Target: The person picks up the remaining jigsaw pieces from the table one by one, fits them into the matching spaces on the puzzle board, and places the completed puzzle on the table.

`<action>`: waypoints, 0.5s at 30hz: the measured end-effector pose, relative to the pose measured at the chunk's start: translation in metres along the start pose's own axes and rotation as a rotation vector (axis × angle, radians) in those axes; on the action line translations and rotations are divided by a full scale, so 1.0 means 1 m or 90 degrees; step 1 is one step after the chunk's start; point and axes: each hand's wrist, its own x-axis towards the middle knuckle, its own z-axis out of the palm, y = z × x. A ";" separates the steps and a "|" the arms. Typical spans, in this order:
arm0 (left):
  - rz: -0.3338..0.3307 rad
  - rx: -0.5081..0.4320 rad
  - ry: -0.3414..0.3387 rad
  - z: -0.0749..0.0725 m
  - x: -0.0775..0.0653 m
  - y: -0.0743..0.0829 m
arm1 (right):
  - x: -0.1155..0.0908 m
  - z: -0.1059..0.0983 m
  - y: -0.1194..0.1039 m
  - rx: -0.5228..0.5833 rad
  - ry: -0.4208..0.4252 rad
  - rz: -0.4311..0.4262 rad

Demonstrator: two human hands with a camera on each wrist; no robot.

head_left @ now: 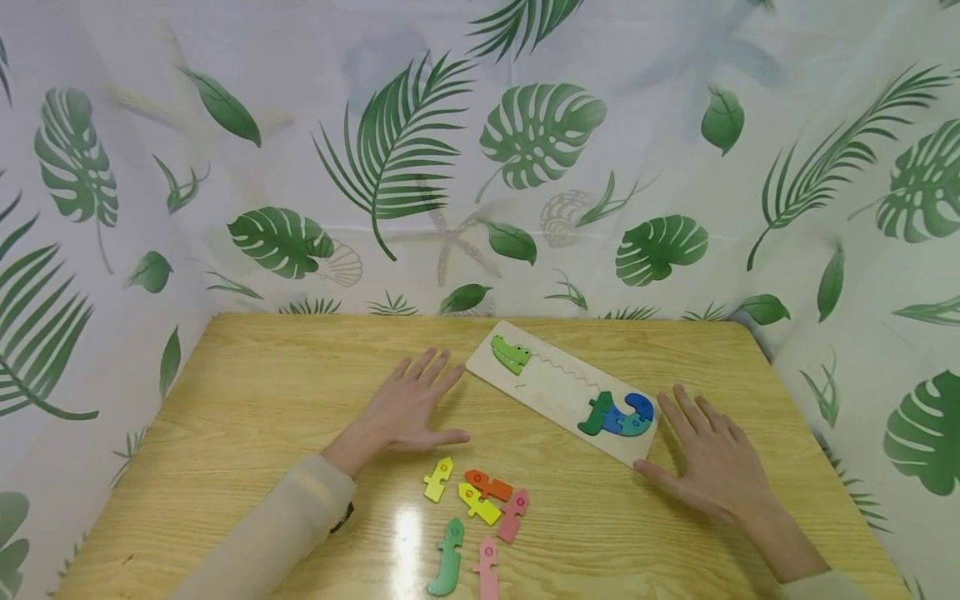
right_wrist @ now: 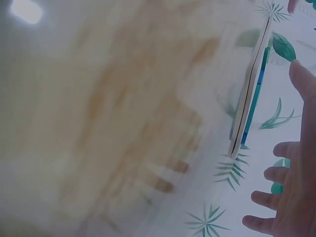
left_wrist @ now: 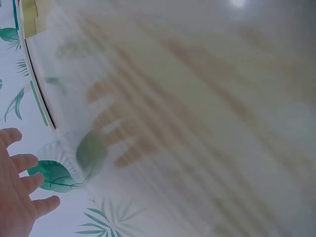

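A pale wooden puzzle board [head_left: 551, 385] lies slantwise at the back of the table. Its upper left end carries a green crocodile head [head_left: 511, 355]; a dark green piece [head_left: 596, 414] and a blue curled tail [head_left: 636, 417] sit at the other end. Beside the board's left end is my left hand [head_left: 416, 404], fingers spread and holding nothing. My right hand [head_left: 708, 462] spreads its fingers by the right end, thumb at the near corner; whether it touches is unclear. The right wrist view shows the board [right_wrist: 248, 94] edge-on beside the right hand [right_wrist: 295, 182].
Several loose puzzle pieces lie toward the table's front: a yellow one [head_left: 438, 480], an orange one [head_left: 491, 486], another yellow one [head_left: 480, 505], a pink one [head_left: 513, 517], a green one [head_left: 448, 558] and a light pink one [head_left: 487, 568]. A leaf-patterned cloth [head_left: 450, 167] hangs behind.
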 end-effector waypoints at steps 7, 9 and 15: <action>0.000 0.011 -0.027 0.002 0.010 0.002 | 0.003 0.003 0.002 0.000 -0.028 0.006; 0.001 0.015 -0.034 0.001 0.013 0.002 | 0.003 0.003 0.002 0.001 -0.036 0.008; 0.012 0.013 -0.051 0.002 0.021 0.002 | 0.004 0.004 0.002 0.006 -0.067 0.020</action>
